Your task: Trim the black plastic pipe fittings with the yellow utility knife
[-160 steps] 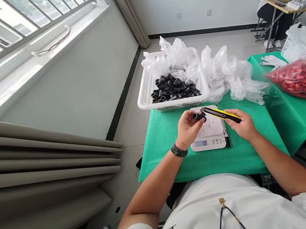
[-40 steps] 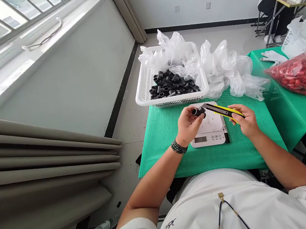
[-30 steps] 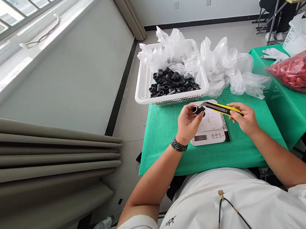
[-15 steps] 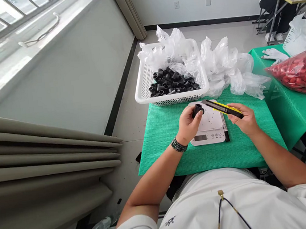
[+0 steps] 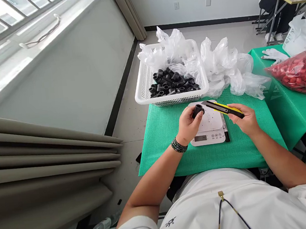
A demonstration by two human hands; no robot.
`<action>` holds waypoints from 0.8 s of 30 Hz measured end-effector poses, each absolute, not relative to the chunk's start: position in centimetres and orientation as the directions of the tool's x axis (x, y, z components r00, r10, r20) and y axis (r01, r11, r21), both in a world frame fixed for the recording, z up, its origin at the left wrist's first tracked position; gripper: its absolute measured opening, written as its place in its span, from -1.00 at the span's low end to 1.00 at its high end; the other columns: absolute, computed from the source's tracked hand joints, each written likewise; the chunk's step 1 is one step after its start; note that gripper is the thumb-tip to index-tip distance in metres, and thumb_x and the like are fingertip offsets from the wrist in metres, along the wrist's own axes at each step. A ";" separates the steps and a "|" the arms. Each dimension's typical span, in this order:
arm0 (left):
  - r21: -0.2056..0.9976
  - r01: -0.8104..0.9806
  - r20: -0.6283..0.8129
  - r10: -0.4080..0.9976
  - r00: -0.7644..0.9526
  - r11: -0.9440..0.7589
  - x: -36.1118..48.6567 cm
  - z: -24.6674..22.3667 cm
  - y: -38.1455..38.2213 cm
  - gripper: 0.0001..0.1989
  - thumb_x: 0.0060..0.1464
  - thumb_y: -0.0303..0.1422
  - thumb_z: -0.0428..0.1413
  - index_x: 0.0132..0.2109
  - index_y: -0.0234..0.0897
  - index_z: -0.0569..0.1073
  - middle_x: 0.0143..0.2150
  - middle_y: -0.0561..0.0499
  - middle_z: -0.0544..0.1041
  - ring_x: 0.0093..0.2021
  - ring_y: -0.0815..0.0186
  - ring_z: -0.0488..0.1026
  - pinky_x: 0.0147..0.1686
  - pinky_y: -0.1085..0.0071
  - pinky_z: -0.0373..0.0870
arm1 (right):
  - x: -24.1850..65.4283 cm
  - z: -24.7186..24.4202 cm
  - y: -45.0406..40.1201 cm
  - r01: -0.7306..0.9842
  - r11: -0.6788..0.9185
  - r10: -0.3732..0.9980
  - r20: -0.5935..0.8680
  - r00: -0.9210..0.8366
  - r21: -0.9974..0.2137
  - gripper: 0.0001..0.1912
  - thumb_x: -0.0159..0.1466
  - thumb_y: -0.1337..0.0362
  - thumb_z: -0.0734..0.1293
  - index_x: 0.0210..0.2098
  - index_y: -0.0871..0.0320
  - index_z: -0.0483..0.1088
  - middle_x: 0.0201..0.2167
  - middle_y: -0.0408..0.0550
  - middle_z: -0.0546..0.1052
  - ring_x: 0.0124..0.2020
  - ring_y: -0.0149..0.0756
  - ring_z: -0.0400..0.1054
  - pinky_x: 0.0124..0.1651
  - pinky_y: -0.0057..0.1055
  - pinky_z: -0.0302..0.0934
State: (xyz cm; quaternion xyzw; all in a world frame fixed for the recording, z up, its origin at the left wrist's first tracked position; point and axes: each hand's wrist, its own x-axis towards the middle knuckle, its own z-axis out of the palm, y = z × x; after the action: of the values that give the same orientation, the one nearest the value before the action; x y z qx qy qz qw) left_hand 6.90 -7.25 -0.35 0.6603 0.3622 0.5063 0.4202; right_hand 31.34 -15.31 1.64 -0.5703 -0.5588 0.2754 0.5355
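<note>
My left hand (image 5: 189, 124) is closed round a black pipe fitting (image 5: 197, 110), its round opening turned up and toward the blade. In my right hand (image 5: 245, 119) is a yellow and black utility knife (image 5: 225, 109), its tip pointing left, right beside the fitting's rim; whether the blade touches it I cannot tell. Both hands are above a white digital scale (image 5: 208, 138), which has small dark specks on its plate. A black and white marker (image 5: 226, 135) lies along the scale's right side.
A white plastic basket (image 5: 141, 90) behind the scale holds many black fittings (image 5: 170, 81) and clear bags. More crumpled plastic bags (image 5: 226, 63) lie to its right. On the right-hand green table are a bag of red parts (image 5: 300, 71) and a white glove (image 5: 274, 55). Another person sits at the far right.
Almost nothing differs. The fitting in my left hand has tilted slightly, and the knife has shifted very slightly beside its rim.
</note>
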 end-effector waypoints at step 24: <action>0.951 -0.305 0.149 0.949 0.277 -0.060 7.3 0.1 -7.6 -0.35 0.20 0.24 0.29 0.00 -0.30 0.57 -0.31 -0.01 0.61 -0.43 0.40 0.57 -0.40 0.44 0.60 | 31.5 1.5 -15.0 0.298 0.165 0.946 0.236 0.222 -0.940 -0.67 0.25 0.09 0.56 -0.03 0.03 0.68 -0.44 -0.14 0.60 -0.56 -0.40 0.33 -0.48 -0.38 0.34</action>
State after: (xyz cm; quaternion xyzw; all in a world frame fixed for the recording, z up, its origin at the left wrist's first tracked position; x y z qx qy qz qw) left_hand 7.27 -7.65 0.05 0.5160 0.3123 0.5137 0.6102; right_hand 31.54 -15.01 1.49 -0.5705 -0.5452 0.3033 0.5342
